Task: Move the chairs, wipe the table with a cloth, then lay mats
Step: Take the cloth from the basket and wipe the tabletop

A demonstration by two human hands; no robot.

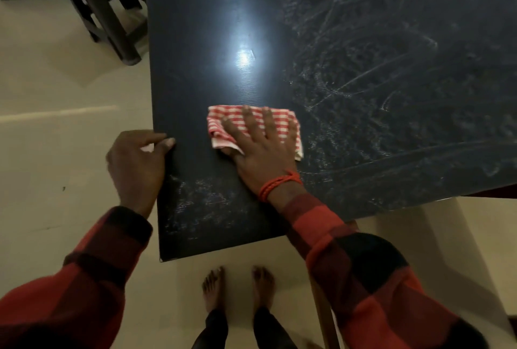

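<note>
Right hand [261, 147] lies flat, fingers spread, palm down; left hand [137, 165] curls, thumb forward, sleeves to wrists.

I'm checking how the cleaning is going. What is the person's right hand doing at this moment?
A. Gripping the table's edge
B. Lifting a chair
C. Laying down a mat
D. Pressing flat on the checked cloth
D: the right hand lies flat, fingers spread, on the red-and-white checked cloth on the table.

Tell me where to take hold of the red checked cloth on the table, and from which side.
Probably the far edge of the red checked cloth, from above. The cloth lies flat and folded on the dark table, with the right hand pressing its near part, so only the far strip is bare. The left hand grips the table's edge.
</note>
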